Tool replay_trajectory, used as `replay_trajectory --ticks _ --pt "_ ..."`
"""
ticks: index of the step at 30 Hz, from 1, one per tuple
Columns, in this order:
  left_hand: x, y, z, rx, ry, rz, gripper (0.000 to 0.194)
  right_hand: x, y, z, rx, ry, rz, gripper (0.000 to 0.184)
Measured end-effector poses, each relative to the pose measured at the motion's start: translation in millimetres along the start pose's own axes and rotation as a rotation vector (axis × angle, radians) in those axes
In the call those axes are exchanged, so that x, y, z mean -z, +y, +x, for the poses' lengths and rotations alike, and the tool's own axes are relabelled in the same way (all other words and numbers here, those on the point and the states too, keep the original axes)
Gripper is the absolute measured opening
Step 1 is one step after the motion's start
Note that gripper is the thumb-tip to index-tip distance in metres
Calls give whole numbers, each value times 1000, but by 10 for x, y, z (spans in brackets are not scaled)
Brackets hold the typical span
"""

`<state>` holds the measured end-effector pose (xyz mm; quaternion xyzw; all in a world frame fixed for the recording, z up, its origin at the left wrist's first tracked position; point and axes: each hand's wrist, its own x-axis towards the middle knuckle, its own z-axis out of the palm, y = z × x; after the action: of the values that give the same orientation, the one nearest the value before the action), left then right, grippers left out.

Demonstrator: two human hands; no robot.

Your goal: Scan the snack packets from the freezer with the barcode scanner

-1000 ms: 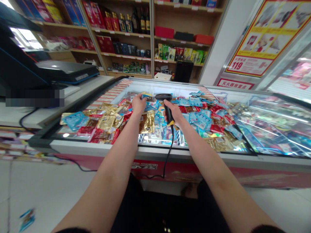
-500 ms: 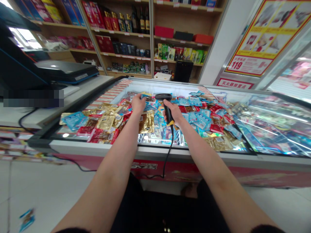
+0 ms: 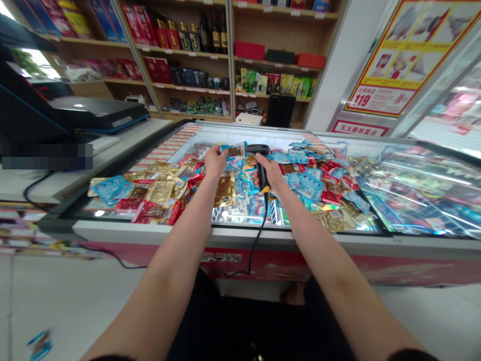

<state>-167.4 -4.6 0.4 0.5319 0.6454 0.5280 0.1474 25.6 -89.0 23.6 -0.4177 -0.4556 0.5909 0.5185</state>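
Note:
My right hand grips the handle of a black barcode scanner, whose head points left and whose cable hangs down over the freezer's front edge. My left hand pinches a small blue snack packet and holds it up just in front of the scanner head. Both hands hover over a heap of gold, red and blue snack packets spread on the glass lid of a chest freezer.
A counter with a dark flat scanner device stands at the left. Wooden shelves of bottles and boxes line the back wall. A red and yellow poster hangs at the right. One packet lies on the floor.
My left hand has lifted the blue packet off the pile and raised it beside the scanner head. The right hand with the scanner has barely moved.

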Motion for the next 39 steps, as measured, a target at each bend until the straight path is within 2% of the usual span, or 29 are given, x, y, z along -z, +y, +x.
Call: replay_trajectory --ticks 2,6,10,14,17,21,25,31,35,39 --pt "-85 72 -55 22 -28 -134 6 72 -7 -18 31 31 31 46" --pt "-296 344 -261 84 -130 -366 13 290 -56 -95 128 150 87 48" --pt "-561 668 -483 104 -222 -418 19 595 -121 -210 272 300 102 45" --pt "-919 978 -632 81 -297 -434 19 881 -136 -314 431 424 76 42" --pt "-1188 1201 -726 47 -304 -398 20 997 -111 -358 502 515 39 40" --pt "-1390 1368 -885 -152 -327 -69 15 1043 -79 -363 503 591 -4 38" --pt "-1401 1331 -1008 -256 -310 215 25 1054 -81 -345 454 617 -10 36" --pt "-1269 1183 -985 -265 -310 298 28 1044 -69 -308 400 603 -11 39" --pt "-1060 1055 -907 -276 -311 338 31 1037 -39 -271 358 580 31 41" --pt "-714 843 -762 -236 -341 451 41 1008 -29 -237 327 563 40 41"
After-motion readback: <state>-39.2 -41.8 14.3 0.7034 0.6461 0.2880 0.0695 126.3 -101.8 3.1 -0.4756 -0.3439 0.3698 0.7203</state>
